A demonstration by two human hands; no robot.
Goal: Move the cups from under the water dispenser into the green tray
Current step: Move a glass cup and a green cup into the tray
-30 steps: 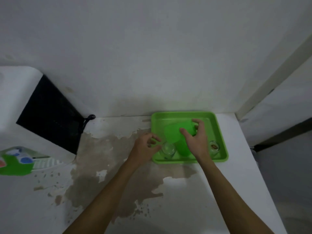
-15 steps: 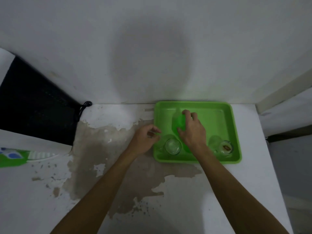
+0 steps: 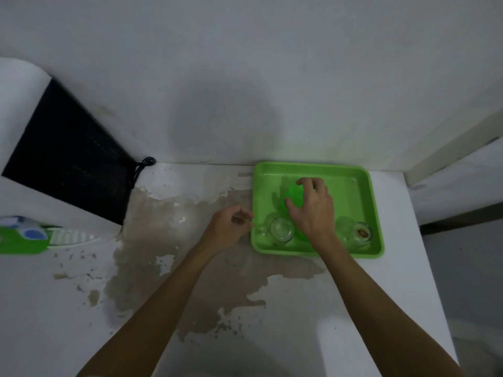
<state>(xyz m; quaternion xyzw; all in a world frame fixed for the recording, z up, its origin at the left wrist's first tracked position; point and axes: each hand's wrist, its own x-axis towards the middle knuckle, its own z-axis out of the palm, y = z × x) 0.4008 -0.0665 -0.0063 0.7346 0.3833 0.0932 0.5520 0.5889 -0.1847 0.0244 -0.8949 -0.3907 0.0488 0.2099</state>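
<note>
A green tray (image 3: 356, 183) lies on the white counter against the wall at the right. My right hand (image 3: 313, 208) is inside it, fingers curled over a green plastic cup (image 3: 295, 195) that rests in the tray's middle. A clear glass mug (image 3: 281, 228) stands in the tray's near left corner, and another clear glass (image 3: 359, 232) with something brown inside stands near the right corner. My left hand (image 3: 231, 227) hovers just outside the tray's left rim, fingers loosely curled, holding nothing.
The water dispenser (image 3: 62, 164), white with a black panel, stands at the left; its green front and drip grille (image 3: 24, 238) show at the far left edge. The counter's paint is peeled in a brown patch (image 3: 190, 268). The counter's edge drops off at the right.
My right hand has carried the green cup lower and deeper into the tray's middle. My left hand stays beside the left rim. The camera view has shifted slightly.
</note>
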